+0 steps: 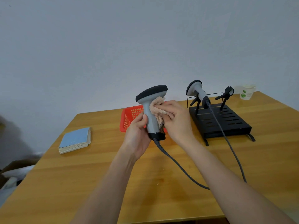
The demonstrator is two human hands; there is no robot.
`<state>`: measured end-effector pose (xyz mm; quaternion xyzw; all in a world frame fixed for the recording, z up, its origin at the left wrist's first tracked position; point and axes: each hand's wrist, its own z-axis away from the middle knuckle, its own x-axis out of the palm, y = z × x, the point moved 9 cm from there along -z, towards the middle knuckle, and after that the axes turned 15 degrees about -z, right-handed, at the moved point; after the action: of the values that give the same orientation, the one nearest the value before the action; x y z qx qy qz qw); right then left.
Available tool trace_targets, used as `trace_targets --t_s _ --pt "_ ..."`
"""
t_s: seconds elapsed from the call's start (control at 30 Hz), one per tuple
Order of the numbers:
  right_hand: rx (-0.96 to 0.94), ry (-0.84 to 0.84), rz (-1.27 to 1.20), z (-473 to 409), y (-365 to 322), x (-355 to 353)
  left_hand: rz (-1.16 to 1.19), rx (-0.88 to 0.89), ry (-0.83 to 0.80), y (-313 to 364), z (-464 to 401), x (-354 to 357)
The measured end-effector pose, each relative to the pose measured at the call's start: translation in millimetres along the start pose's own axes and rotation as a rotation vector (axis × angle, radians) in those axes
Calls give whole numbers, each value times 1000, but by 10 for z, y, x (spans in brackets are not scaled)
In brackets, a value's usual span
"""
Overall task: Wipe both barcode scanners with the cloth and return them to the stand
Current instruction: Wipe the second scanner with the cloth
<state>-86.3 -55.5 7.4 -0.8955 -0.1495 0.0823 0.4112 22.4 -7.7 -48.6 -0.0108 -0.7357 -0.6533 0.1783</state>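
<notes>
- Up above the wooden table (100, 183), the left hand (137, 131) is wrapped around the grey handle of a barcode scanner (151, 110), holding it upright with its black head on top.
- Its right hand (176, 118) counterpart is closed on a beige cloth (156, 106), pressing it against the handle just under the head.
- A dark cable (176, 165) trails from the scanner's base down across the table.
- To the right, a second scanner (196, 92) rests in the left cradle of the black stand (226, 125); the right cradle (226, 94) holds nothing.
- Behind the hands sits a red basket (129, 118); what it holds is hidden.
- A blue booklet (75, 140) lies at left, and a paper cup (246, 92), perhaps printed green, stands at the far right.
</notes>
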Motion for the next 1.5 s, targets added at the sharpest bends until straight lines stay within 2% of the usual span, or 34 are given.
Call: trace_targets --t_s 0.13,0.23,0.3,0.5,0.6,0.77,0.97,1.07,1.23,1.5 --pt "-3 -97 0 36 11 25 4 -9 -7 -8 40 -51" --pt "73 26 -99 -51 37 -131 -19 -20 -5 -18 44 -54" --pt "65 49 -120 -90 -33 -119 -28 -13 -10 -8 41 -37" --pt "-22 -91 -26 -46 -176 64 10 34 -66 85 49 33" --pt "14 -178 -20 -12 -147 109 10 29 -55 72 46 -15" --pt "69 -37 -115 -129 -193 -50 -28 44 -51 86 35 14" --pt "-6 -146 -12 -23 -254 86 -8 70 6 119 2 -5" --pt "19 -212 11 1 -224 98 -33 73 -8 136 30 2" --pt "33 -109 -86 -110 -268 5 -58 68 -14 153 26 44" --pt "38 -273 -28 -2 -221 155 43 58 -12 161 52 29"
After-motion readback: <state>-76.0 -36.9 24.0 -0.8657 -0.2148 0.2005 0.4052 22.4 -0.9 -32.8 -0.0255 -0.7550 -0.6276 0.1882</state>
